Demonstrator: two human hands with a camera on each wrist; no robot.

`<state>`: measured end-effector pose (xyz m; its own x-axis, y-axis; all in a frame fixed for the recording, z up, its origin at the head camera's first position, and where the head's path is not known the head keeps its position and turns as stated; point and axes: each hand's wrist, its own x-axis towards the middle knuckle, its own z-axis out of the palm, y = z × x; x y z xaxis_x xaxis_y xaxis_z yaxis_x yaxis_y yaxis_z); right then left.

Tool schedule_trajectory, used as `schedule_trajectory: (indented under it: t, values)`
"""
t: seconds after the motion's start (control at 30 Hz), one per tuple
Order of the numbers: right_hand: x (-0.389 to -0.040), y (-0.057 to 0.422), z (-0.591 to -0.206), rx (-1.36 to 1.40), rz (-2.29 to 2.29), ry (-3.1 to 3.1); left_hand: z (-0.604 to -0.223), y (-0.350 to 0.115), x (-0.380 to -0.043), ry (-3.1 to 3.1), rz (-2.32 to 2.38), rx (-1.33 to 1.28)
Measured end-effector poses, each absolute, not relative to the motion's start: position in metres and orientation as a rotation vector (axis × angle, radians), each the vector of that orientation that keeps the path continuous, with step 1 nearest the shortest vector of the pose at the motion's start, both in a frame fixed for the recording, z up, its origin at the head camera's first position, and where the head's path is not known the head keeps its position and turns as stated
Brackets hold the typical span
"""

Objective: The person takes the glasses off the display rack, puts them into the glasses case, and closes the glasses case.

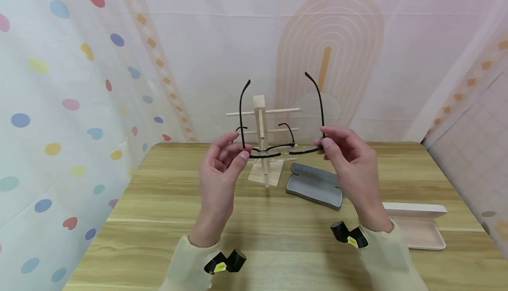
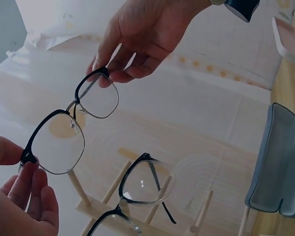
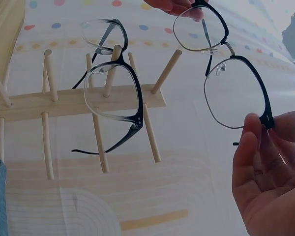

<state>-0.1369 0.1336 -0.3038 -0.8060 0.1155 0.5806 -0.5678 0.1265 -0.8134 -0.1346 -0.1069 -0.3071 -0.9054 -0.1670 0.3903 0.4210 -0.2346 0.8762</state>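
Note:
A pair of glasses with black upper rims and thin metal lower rims is held up between both hands, temples unfolded and pointing upward in the head view. My left hand pinches one hinge corner between thumb and fingers. At the opposite corner, my right hand pinches the frame the same way. Behind them stands a wooden display rack with several horizontal pegs. On its pegs sits a second pair of glasses, black above and clear below, temples unfolded.
A grey glasses case lies with its lid up on the wooden table, right of the rack. Farther right, a pale pink case also stands open, partly behind the right wrist. A patterned curtain hangs behind the table.

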Motion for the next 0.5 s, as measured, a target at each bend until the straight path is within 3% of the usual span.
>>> schedule_trajectory:
  t: [0.5]
  values:
    - [-0.12, 0.152, -0.316, 0.425, 1.64, -1.966, -0.32, -0.096, -0.125, -1.764, -2.186, -0.339]
